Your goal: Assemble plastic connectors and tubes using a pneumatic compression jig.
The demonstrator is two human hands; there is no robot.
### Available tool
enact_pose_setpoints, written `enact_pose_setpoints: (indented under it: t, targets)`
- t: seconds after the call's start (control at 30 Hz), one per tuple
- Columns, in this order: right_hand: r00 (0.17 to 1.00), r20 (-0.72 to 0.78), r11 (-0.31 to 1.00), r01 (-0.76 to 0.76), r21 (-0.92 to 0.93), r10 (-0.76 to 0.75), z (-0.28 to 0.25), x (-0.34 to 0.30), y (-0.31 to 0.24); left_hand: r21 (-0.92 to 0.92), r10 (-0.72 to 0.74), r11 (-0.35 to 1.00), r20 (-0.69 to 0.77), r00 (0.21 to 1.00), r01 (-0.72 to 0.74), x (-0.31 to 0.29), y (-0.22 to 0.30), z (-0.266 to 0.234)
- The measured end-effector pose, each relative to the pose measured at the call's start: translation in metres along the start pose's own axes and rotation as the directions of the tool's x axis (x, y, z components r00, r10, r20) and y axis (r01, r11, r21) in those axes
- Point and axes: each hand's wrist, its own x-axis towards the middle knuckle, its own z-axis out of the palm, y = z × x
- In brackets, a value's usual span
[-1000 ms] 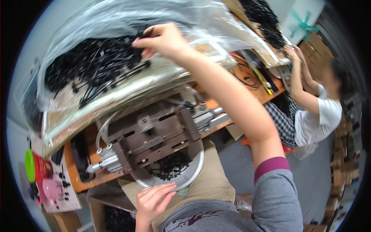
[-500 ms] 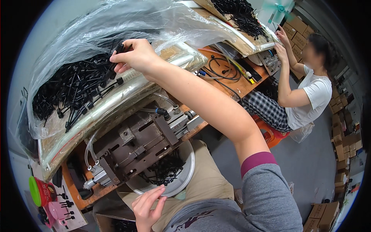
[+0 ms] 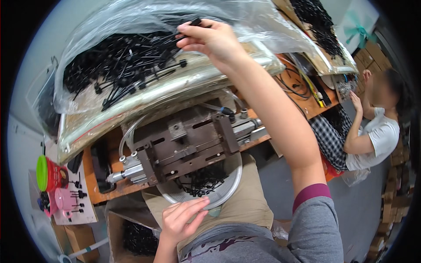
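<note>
At twelve o'clock, right hand (image 3: 215, 40): was pinching black stemmed part (image 3: 195, 22).
At six, left hand (image 3: 184, 218): hung unclenched, seemingly empty, near basket (image 3: 233, 176).
At eleven, black heap (image 3: 120, 61): apparently was being picked from; next called for gentle untangling.

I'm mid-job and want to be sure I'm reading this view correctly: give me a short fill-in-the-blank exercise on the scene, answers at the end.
1. The right hand pinches one or more thin parts coloured ____.
2. The lower hand, by the round basket, is the person's ____ hand.
3. The red tub has a round end coloured bright ____.
4. The co-worker in checked trousers wears a ____ top.

Missing words: black; left; green; white.
</note>
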Motion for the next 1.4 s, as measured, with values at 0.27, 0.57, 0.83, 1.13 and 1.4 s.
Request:
enact_pose_setpoints:
  t: [0.27,0.57,0.83,1.13,1.4]
  targets:
    - [0.993,0.032,0.992,0.117,-0.055,-0.115,0.009,-0.005,-0.001,0.044,0.016,0.999,-0.083,0.996,-0.012,-0.002,-0.003,-0.009]
    - [0.978,0.098,0.840,0.206,-0.501,-0.182,-0.002,-0.017,0.002,0.108,0.057,0.994,-0.227,0.972,-0.033,0.020,0.002,-0.020]
    - [0.759,0.295,0.454,0.602,-0.656,-0.580,0.015,-0.080,-0.008,0.192,0.093,0.981,-0.288,0.953,-0.038,0.026,0.002,-0.031]
    - [0.636,0.601,0.226,0.754,-0.616,-0.484,0.052,-0.207,0.025,0.029,-0.012,0.999,-0.378,0.926,0.025,0.040,0.012,-0.019]
    - [0.624,0.612,0.178,0.756,-0.630,-0.486,0.040,-0.225,0.041,-0.149,-0.145,0.984,-0.327,0.934,0.101,0.031,0.017,-0.009]
